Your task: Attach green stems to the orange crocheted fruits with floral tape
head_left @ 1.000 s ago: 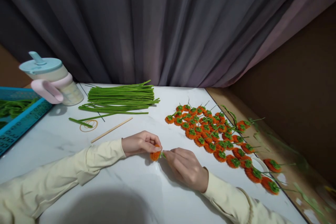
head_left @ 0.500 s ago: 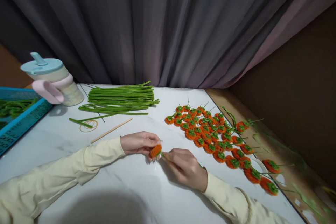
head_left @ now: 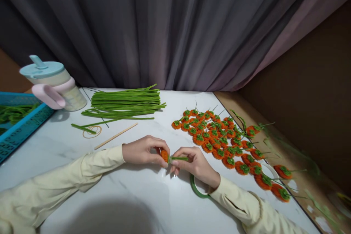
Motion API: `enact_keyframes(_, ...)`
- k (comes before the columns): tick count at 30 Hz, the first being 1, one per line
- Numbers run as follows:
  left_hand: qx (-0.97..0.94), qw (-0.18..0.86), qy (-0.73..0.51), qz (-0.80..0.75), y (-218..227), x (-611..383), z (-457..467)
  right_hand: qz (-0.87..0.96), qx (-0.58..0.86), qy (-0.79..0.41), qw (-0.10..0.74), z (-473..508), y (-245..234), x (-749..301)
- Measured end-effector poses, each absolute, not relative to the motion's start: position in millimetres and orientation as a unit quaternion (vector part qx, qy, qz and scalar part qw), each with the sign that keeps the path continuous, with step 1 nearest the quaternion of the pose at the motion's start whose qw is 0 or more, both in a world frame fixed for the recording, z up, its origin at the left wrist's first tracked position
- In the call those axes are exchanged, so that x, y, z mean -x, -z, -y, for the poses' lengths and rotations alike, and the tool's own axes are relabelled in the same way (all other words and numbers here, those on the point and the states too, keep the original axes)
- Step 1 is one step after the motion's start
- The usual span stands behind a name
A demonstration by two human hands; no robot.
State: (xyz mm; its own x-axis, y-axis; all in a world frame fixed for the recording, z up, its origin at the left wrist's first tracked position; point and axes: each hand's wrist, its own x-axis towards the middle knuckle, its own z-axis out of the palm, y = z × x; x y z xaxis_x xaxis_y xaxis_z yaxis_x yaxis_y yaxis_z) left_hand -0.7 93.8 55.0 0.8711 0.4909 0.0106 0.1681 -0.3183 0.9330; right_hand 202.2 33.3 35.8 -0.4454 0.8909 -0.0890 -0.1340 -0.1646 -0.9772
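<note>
My left hand (head_left: 145,150) is closed, thumb and fingers pinching a small orange pipe-cleaner persimmon (head_left: 164,155) by its round body. Its green top faces right, with a green stem (head_left: 179,158) reaching toward my other hand. The fingers of my right hand (head_left: 196,162) are closed on that stem close to the green top. Beside my right wrist lies a ring-shaped roll of green tape (head_left: 195,187), partly covered by the wrist. Both hands are just above the white marbled table (head_left: 131,193).
Several finished orange persimmons (head_left: 216,135) cover the table's right side. A bundle of green pipe cleaners (head_left: 126,102) lies at the back, near a wooden stick (head_left: 116,136) and rubber bands (head_left: 92,132). At left stand a lidded cup (head_left: 55,84) and a blue basket (head_left: 30,128).
My right hand has turned and now pinches the stem close to the persimmon. The persimmon has tilted in my left fingers. The green tape roll shows more clearly by my right wrist.
</note>
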Motion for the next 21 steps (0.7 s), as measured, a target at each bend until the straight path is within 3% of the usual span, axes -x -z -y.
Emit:
enact_keyframes(12, -0.701, 0.651, -0.150, -0.249, -47.9, -1.2, -92.1, 0.561, 0.350, -0.658, 0.361, -34.7, -32.1, -202.2)
enact_keyframes(21, -0.639, 0.714, -0.107, -0.267, -48.0, -0.1, -94.7, 0.691, 0.392, -0.478, 0.374, -28.6, -29.1, -201.2)
